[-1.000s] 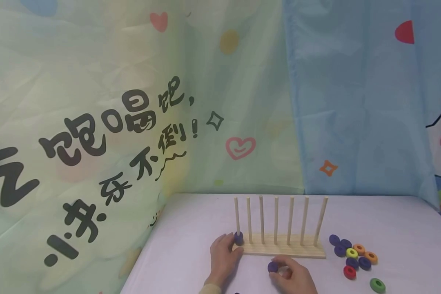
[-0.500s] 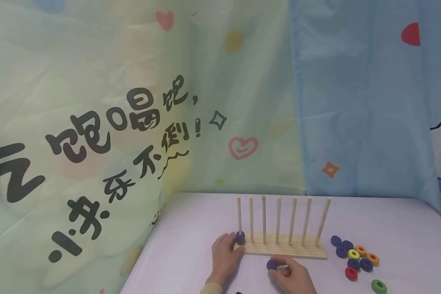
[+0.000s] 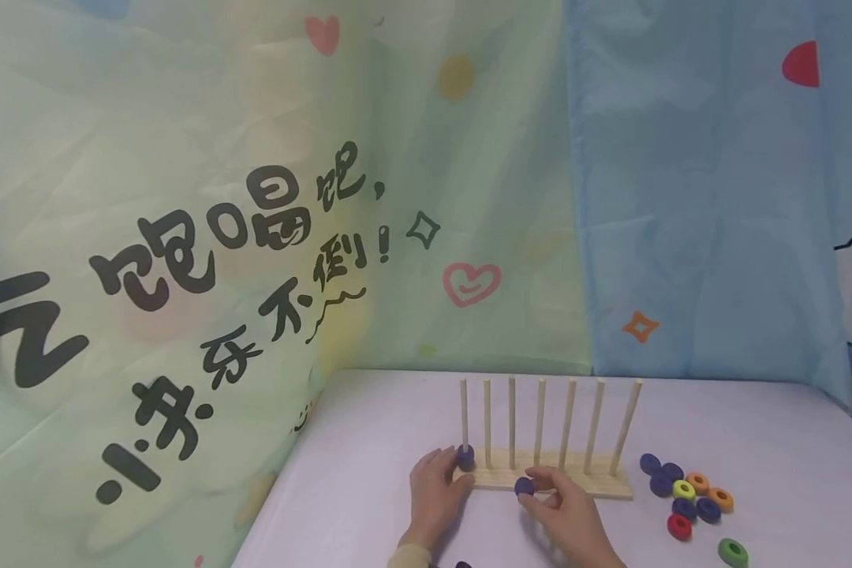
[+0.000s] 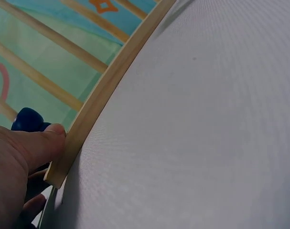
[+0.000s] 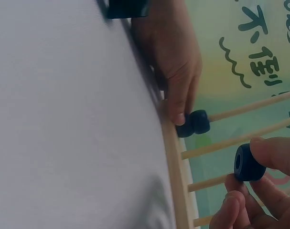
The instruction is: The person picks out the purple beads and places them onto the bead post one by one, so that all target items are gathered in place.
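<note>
A wooden peg rack [image 3: 495, 476] stands on the table, with a row of several upright pegs. Two dark blue beads [image 5: 200, 121] are stacked at the foot of its leftmost peg. My left hand [image 3: 435, 489] grips that end of the rack, the thumb at the front by the lower bead and the other fingers behind, partly hidden. Between thumb and fingertips my right hand [image 3: 566, 506] pinches another dark blue bead [image 5: 250, 163], its hole showing in the right wrist view. In the head view this bead overlaps the front edge of the rack's base.
Right of the rack lie several loose dark blue beads [image 3: 708, 510], two orange ones [image 3: 720, 498], a yellow one [image 3: 684, 489], a red one [image 3: 679, 526] and a green one [image 3: 734, 552]. A printed curtain [image 3: 468, 197] hangs behind the white table [image 3: 369, 442].
My right hand has moved away from me, carrying its bead from in front of the rack up to the base. The left hand keeps its place; the head view has shifted slightly.
</note>
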`<state>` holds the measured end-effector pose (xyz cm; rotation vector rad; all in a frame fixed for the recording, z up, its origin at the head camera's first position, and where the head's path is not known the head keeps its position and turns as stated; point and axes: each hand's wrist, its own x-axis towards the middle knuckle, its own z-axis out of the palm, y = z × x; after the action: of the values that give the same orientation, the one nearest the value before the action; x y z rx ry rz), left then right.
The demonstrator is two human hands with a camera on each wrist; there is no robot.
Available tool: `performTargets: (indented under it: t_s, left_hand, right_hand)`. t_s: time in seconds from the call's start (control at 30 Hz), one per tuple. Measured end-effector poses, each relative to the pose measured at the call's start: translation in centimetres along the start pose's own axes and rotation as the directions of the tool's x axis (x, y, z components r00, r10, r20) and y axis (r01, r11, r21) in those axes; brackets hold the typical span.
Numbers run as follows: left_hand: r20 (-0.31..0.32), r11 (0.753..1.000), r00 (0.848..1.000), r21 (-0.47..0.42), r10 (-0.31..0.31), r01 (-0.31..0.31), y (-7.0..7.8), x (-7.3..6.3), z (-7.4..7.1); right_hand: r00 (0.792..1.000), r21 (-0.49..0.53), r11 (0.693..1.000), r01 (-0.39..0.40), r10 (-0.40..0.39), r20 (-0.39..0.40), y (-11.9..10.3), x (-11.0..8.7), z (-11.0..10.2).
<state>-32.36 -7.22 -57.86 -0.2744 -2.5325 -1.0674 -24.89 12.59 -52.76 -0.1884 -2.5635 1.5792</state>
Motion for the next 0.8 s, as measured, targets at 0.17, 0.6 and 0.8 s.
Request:
performTargets:
  t_s: [0.17,0.6,0.8]
  left_hand:
    - [-0.013,1.000,1.000,0.018,0.021,-0.021,0.3,-0.1,-0.2]
    - [0.010,1.000,1.000,0.026,-0.017,0.017,0.2,0.0,-0.1]
    - [0.003,1.000,1.000,0.023,-0.015,0.015,0.3,0.0,-0.1]
  right_hand:
    - [0.997,-0.013,0.997,0.071,-0.071,-0.002,-1.3,0.7,-0.5]
    - [0.970,-0.031,0.970,0.240,-0.241,-0.013,-4.6,2.1,-1.4]
    - [0.964,0.041,0.963,0.265,-0.264,-0.022,-5.4,2.5,-1.1]
